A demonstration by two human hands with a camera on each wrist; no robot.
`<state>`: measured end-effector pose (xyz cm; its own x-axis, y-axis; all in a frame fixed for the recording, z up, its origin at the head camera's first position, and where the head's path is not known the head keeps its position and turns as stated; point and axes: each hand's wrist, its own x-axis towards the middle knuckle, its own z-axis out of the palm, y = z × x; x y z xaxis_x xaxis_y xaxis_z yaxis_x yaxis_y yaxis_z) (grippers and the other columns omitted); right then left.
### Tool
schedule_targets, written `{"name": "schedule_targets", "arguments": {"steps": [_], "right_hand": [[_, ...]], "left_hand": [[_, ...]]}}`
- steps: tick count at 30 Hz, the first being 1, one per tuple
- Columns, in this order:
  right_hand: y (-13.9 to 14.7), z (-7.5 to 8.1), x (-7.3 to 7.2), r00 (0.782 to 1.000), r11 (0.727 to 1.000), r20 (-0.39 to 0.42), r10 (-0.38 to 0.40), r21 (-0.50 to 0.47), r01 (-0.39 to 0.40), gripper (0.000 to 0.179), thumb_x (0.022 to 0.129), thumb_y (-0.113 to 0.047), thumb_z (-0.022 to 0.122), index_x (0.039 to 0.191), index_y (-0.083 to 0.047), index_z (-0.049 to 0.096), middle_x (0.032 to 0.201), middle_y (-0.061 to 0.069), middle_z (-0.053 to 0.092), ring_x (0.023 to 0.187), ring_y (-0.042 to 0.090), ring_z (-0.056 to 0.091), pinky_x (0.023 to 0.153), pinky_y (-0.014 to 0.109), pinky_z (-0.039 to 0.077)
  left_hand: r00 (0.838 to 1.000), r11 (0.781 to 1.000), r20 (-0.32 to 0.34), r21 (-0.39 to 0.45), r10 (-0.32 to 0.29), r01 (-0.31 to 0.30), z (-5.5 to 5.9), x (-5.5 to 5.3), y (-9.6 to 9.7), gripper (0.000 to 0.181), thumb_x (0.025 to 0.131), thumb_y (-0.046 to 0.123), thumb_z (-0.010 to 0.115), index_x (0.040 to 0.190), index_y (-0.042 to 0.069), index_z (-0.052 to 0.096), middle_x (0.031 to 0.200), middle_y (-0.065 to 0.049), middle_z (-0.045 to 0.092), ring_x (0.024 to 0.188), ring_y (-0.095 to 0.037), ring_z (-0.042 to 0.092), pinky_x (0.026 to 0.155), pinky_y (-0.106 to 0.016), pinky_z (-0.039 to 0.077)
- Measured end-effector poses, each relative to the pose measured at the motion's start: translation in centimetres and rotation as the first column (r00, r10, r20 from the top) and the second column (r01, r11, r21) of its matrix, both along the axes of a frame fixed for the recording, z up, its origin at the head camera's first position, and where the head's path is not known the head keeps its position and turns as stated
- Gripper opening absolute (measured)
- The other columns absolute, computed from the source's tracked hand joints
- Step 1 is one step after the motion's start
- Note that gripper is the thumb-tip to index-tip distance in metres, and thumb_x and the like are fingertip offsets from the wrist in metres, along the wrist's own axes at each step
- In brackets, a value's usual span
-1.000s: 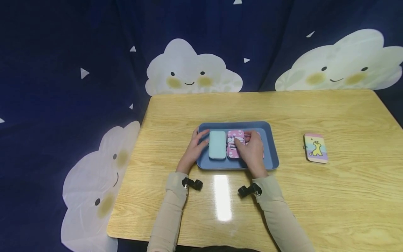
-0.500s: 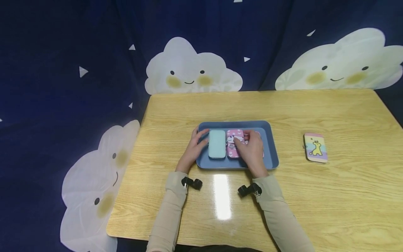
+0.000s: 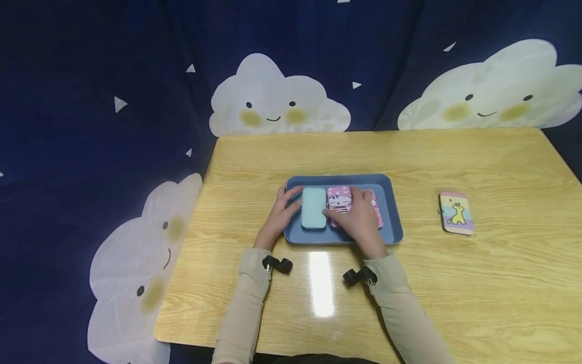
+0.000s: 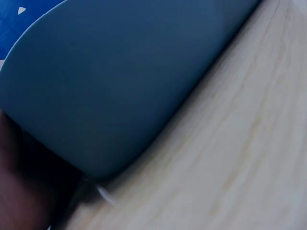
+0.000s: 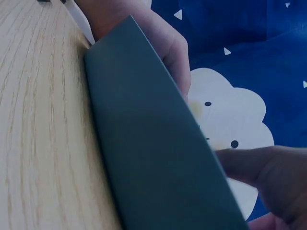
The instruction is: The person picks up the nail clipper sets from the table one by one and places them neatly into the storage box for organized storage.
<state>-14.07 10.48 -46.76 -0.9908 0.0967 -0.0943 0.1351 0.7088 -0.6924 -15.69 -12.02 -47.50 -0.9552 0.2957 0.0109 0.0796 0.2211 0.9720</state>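
A blue tray (image 3: pixel 390 217) holds a mint-green tin (image 3: pixel 313 208), a pink tin with a white cartoon animal (image 3: pixel 338 196) and another pink tin (image 3: pixel 376 208), partly covered. My left hand (image 3: pixel 276 220) grips the tray's left end, thumb and index finger inside by the mint tin, other fingers outside. My right hand (image 3: pixel 361 217) spans the middle pink tin, its thumb at the left edge beside the mint tin and fingers at the upper right. In the right wrist view, the tray wall (image 5: pixel 144 134) hides the tins; the right thumb (image 5: pixel 249 165) reaches over the rim.
A striped tin with a yellow giraffe (image 3: pixel 456 214) lies on the wooden table (image 3: pixel 509 283), right of the tray. Behind the table hangs a dark blue curtain (image 3: pixel 373 30) with white clouds.
My right thumb has slid left and slightly down, from the top of the middle pink tin to its left edge. More of the right pink tin shows. The left hand stays put.
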Motion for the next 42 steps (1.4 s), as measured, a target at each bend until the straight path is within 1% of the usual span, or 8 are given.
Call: {"name": "schedule_targets", "arguments": {"steps": [7,18,25,28,33,37,40,42], "right_hand": [[-0.6,0.4,0.4,0.999,0.999,0.045,-0.008,0.041,0.006,0.102,0.077,-0.048,0.078,0.153,-0.002,0.029,0.134,0.028,0.033,0.101,0.044,0.054,0.086,0.059,0.049],[-1.0,0.0,0.4,0.997,0.997,-0.001,-0.08,0.019,0.08,0.098,0.072,-0.046,0.077,0.15,-0.004,0.034,0.127,0.023,0.038,0.088,0.037,0.054,0.071,0.048,0.049],[-1.1,-0.1,0.3,0.997,0.996,-0.005,-0.073,0.045,0.073,0.099,0.071,-0.046,0.078,0.15,-0.004,0.036,0.125,0.023,0.039,0.084,0.038,0.054,0.07,0.049,0.049],[-1.1,-0.1,0.2,0.998,0.996,-0.003,-0.07,0.05,0.07,0.098,0.072,-0.046,0.078,0.15,-0.004,0.035,0.126,0.023,0.039,0.085,0.039,0.055,0.072,0.051,0.05],[-1.2,0.0,0.2,0.998,0.997,0.014,-0.056,0.055,0.055,0.097,0.075,-0.046,0.078,0.15,-0.003,0.034,0.129,0.025,0.037,0.088,0.04,0.055,0.075,0.052,0.05],[-1.2,0.0,0.3,0.999,0.997,0.018,-0.042,0.061,0.041,0.096,0.077,-0.044,0.079,0.151,-0.001,0.033,0.13,0.025,0.036,0.089,0.041,0.055,0.075,0.054,0.051],[-1.3,0.0,0.3,0.999,0.997,0.012,-0.034,0.064,0.033,0.096,0.077,-0.043,0.08,0.151,-0.002,0.034,0.129,0.025,0.036,0.089,0.04,0.056,0.075,0.054,0.052],[-1.2,-0.1,0.3,0.999,0.998,0.01,-0.033,0.063,0.032,0.097,0.076,-0.043,0.08,0.151,-0.002,0.034,0.128,0.025,0.036,0.089,0.04,0.056,0.075,0.054,0.052]], "left_hand": [[1.0,1.0,0.009,0.005,0.001,-0.001,-0.1,0.0,0.0,0.044,0.102,0.006,0.048,0.144,-0.005,0.045,0.163,-0.02,0.005,0.15,-0.036,0.006,0.12,-0.051,0.009],[1.0,1.0,0.014,-0.016,0.004,-0.004,-0.2,-0.1,0.1,0.044,0.102,0.007,0.048,0.144,-0.005,0.045,0.163,-0.021,0.004,0.15,-0.037,0.006,0.119,-0.052,0.01],[1.0,1.0,-0.001,-0.002,0.022,-0.022,-3.3,-1.4,0.0,0.044,0.102,0.009,0.049,0.145,-0.002,0.045,0.164,-0.016,0.003,0.15,-0.034,0.005,0.12,-0.051,0.008],[0.999,0.999,-0.01,0.004,0.038,-0.038,-3.8,-1.5,0.0,0.044,0.102,0.012,0.051,0.145,0.003,0.048,0.165,-0.01,0.006,0.151,-0.029,0.007,0.12,-0.048,0.009],[0.998,0.998,-0.001,0.031,0.056,-0.056,-3.9,-1.3,-0.1,0.046,0.098,0.018,0.06,0.143,0.01,0.053,0.165,-0.006,0.007,0.15,-0.027,0.008,0.12,-0.049,0.009],[0.998,0.998,0.007,-0.028,0.057,-0.056,-3.8,-1.2,-0.1,0.055,0.092,0.024,0.068,0.144,0.015,0.053,0.165,-0.009,0.004,0.15,-0.031,0.008,0.118,-0.053,0.012],[0.999,0.993,-0.026,-0.108,0.039,-0.042,-3.6,-1.3,0.0,0.063,0.088,0.025,0.074,0.145,0.015,0.051,0.164,-0.013,0.002,0.149,-0.035,0.01,0.118,-0.053,0.016],[0.999,0.991,-0.039,-0.131,0.029,-0.034,-3.5,-1.4,0.1,0.066,0.085,0.022,0.076,0.145,0.013,0.05,0.164,-0.015,0.002,0.148,-0.036,0.011,0.118,-0.053,0.018]]}}
